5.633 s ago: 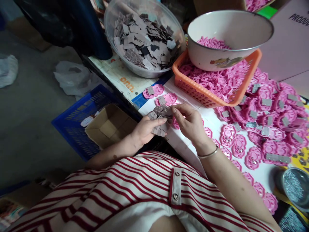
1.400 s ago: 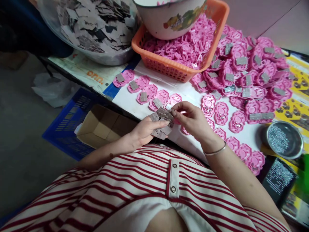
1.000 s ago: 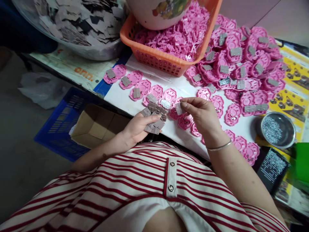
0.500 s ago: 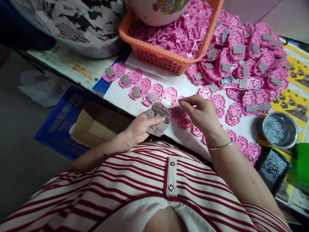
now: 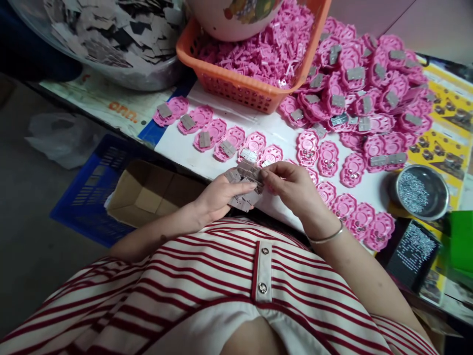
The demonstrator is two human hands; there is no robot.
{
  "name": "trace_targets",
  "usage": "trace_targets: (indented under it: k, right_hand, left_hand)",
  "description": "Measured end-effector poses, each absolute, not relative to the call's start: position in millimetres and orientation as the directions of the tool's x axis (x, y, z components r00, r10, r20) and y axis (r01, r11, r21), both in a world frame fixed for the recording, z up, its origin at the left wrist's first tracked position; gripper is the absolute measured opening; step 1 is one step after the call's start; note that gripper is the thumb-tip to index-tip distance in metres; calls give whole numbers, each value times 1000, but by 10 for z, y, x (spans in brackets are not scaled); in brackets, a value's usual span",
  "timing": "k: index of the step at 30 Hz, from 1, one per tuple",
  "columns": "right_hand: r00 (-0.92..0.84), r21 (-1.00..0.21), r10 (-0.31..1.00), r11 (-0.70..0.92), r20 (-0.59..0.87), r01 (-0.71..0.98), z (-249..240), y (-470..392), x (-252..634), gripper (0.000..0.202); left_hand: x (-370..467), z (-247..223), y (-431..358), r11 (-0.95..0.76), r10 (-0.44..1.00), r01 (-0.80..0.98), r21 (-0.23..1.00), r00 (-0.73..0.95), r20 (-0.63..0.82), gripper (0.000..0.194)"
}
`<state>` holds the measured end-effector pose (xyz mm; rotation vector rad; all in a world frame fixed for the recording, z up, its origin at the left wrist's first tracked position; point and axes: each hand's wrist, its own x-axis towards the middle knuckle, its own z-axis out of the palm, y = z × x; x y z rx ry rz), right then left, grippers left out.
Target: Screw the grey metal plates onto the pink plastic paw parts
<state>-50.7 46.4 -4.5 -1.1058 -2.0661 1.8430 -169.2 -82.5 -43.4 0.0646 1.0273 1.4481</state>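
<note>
My left hand [image 5: 216, 197] is closed around a fanned bunch of thin grey plates [image 5: 242, 201], its thumb lying across the top. At the right edge of that bunch, my right hand [image 5: 295, 190] pinches a grey plate between thumb and fingertips; the fingers partly cover it. Just beyond both hands runs a row of pink plastic casings [image 5: 200, 118], several with a grey plate lying on them. More pink casings [image 5: 345, 206], with small shiny metal bits in them, lie right of my right hand, which hides some of them.
An orange basket [image 5: 236, 91] of small pink parts stands behind the row, left of a heap of pink casings [image 5: 354, 74]. A tub [image 5: 148, 74] of grey pieces sits far left. At right are a metal bowl [image 5: 441, 195] and black tray [image 5: 402, 268] of tiny metal parts.
My right hand has moved left and down from the pink casings to the plates in my left hand. A casing it was over now shows a grey plate on it.
</note>
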Motion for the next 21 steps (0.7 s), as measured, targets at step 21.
trace_targets:
  k: [21]
  right_hand:
    - [-748, -891, 627, 184, -220, 416, 95, 520, -157, 27]
  left_hand:
    - [-1646, -381, -860, 248, 837, -758, 603, -146, -528, 25]
